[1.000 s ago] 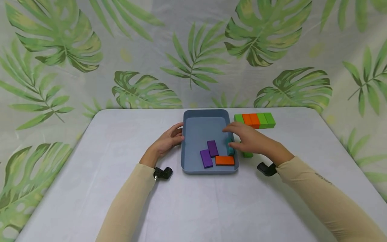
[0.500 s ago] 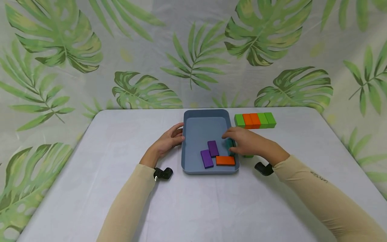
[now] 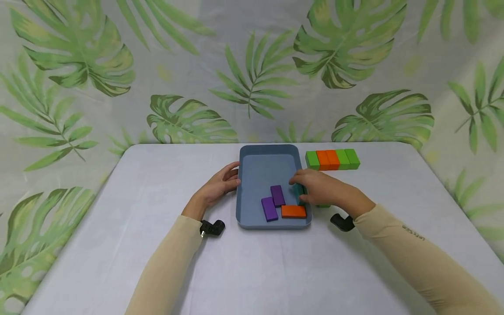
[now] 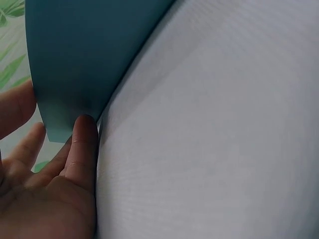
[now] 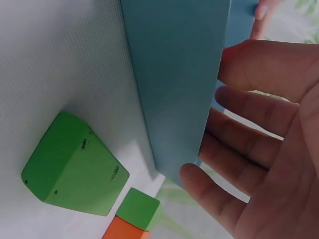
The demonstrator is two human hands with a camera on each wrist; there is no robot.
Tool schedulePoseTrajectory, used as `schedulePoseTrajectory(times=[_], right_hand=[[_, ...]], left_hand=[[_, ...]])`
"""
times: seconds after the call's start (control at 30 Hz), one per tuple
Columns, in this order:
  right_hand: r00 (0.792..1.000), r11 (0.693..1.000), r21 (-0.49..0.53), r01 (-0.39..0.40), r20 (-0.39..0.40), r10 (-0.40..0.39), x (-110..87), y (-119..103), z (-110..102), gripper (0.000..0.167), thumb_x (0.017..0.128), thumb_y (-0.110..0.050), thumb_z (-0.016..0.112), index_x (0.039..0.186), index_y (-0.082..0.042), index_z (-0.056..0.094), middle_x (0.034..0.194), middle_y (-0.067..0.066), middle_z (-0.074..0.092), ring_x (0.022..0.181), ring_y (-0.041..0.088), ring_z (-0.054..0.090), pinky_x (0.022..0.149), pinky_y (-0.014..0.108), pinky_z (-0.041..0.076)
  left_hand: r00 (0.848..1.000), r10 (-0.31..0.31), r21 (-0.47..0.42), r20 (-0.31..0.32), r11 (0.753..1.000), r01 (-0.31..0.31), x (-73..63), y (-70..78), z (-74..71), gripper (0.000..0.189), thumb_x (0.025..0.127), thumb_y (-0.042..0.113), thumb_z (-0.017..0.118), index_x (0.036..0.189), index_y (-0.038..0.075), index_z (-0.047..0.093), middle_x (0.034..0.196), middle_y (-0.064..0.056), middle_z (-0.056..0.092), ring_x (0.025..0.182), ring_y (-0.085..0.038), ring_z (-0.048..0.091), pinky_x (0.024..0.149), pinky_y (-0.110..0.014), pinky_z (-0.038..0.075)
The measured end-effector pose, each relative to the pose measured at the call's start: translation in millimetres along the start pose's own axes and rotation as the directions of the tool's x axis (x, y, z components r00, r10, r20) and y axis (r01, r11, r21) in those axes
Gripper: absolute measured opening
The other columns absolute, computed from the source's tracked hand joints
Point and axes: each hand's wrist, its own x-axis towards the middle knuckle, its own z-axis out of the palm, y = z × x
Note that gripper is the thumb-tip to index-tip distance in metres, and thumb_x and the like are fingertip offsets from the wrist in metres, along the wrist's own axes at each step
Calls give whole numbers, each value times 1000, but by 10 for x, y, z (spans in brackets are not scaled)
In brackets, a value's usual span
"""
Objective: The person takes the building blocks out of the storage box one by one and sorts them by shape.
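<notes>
A blue-grey tray (image 3: 260, 168) stands at the far middle of the table. My left hand (image 3: 215, 187) touches its left wall, thumb and fingers against the outside, as the left wrist view shows close up. My right hand (image 3: 326, 188) reaches over the right wall and pinches a teal block (image 3: 298, 191) between thumb and fingers. That block is partly covered by the hand, and the wall hides it in the right wrist view. Left of it lie a dark purple block (image 3: 277, 195), a brighter purple block (image 3: 269, 209) and an orange block (image 3: 293, 211).
Behind my right hand, a row of green and orange blocks (image 3: 332, 160) stands right of the tray. A single green block (image 5: 75, 167) sits close outside the right wall. A leaf-patterned cloth (image 3: 252, 87) hangs behind the table's far edge.
My right hand has moved slightly down and left, its fingers closing on the teal block, which has tilted a little. The left hand and the tray have stayed in place.
</notes>
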Motion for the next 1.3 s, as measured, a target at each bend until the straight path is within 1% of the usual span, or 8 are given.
schedulePoseTrajectory(times=[0.27,0.57,0.7,0.83,0.9,1.07,1.2,1.3], right_hand=[[1000,1000,25,-12,16,12,21,-7,30,44,89,-20,73,128,-4,64,127,12,62,116,28,58,102,46,52],[1000,998,-49,24,9,-24,22,-36,36,46,85,-21,77,126,-3,65,126,14,61,116,30,58,101,46,52],[999,990,-134,50,-7,-52,31,-52,37,48,83,-22,79,125,-2,65,126,15,61,118,33,57,103,48,51],[998,967,-250,53,-9,-57,54,-83,38,51,80,-21,80,124,0,66,126,17,62,120,36,54,102,51,50],[999,955,-292,46,11,-45,73,-111,39,50,80,-20,79,124,1,66,125,17,63,118,36,54,100,52,51],[996,936,-351,-3,78,32,110,-186,55,44,80,-19,76,119,0,67,118,15,64,112,32,53,94,53,51],[989,927,-372,-49,112,98,137,-225,57,39,82,-22,76,115,-3,69,114,13,63,111,31,51,97,57,46],[987,927,-370,-59,115,109,162,-230,45,38,82,-24,77,114,-5,70,114,12,63,110,31,51,99,60,44]], left_hand=[[1000,4,0,-6,1000,-4,-22,1,15,72,99,-2,50,160,13,15,165,-18,22,153,-32,24,122,-52,28],[1000,-15,-18,0,1000,15,-29,-5,-23,73,100,0,52,160,16,16,165,-16,22,153,-29,25,123,-51,28],[1000,-8,-10,1,1000,8,-27,7,-30,73,100,-1,51,160,15,15,165,-16,22,153,-30,25,123,-51,28],[1000,-2,-7,1,1000,2,-19,26,-22,72,100,-1,51,160,14,15,165,-17,22,153,-30,24,123,-51,27],[1000,-5,-8,0,1000,5,-18,22,-25,72,100,-1,51,160,14,15,165,-17,21,154,-30,23,123,-51,26],[1000,-19,-10,-4,1000,19,-14,-13,-29,72,100,-1,51,160,15,16,165,-16,21,153,-30,24,123,-50,27],[1000,-17,-11,-2,1000,17,2,-12,-18,72,99,0,53,160,16,17,165,-15,22,153,-29,25,123,-50,28],[1000,-22,-12,-1,1000,22,2,-2,-15,72,99,0,53,160,16,17,165,-14,23,153,-28,26,123,-50,29]])
